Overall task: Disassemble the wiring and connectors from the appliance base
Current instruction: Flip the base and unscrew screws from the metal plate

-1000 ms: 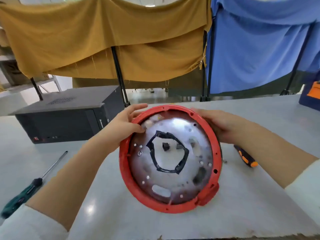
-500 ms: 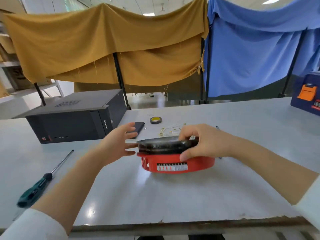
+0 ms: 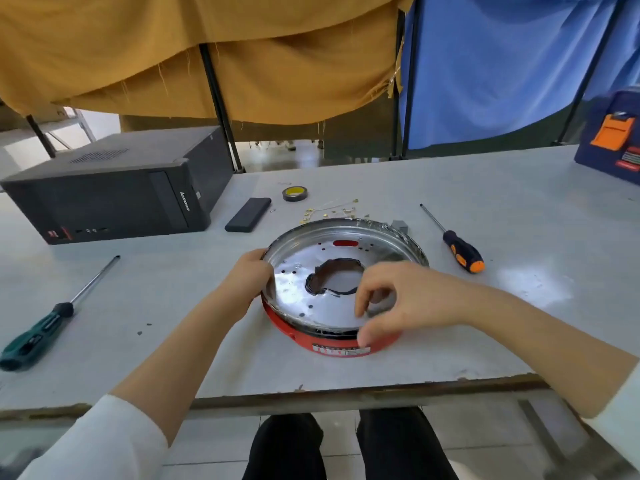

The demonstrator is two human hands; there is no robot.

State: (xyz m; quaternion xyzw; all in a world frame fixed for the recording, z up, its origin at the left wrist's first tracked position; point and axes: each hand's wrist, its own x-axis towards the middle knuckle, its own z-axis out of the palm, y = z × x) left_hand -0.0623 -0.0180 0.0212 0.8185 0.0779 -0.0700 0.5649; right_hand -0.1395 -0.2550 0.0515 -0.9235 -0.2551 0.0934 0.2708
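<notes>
Your left hand [image 3: 250,279] curls round the left rim of the base [image 3: 341,344], thumb side on the metal edge, holding it steady. Your right hand [image 3: 398,303] hovers over the near right part of the pan [image 3: 311,258], fingers bent and bunched toward the thumb, the thumb tip down on the red wall; whether the fingertips pinch anything you cannot tell from here, as the hand hides what lies under it. Both forearms reach in from the near edge, sleeves pushed back. The base sits flat on the table [image 3: 519,209] close to you, its shiny pan facing up, with a ragged black-edged hole [image 3: 337,277] in the middle. Just behind it lie small brass terminals [image 3: 327,211], a tape roll [image 3: 295,194] and a dark flat bar [image 3: 248,214]. An orange screwdriver [image 3: 457,245] lies to the right, a green screwdriver [image 3: 52,320] well off to the left, and a black computer case [image 3: 114,188] stands at the far left.
</notes>
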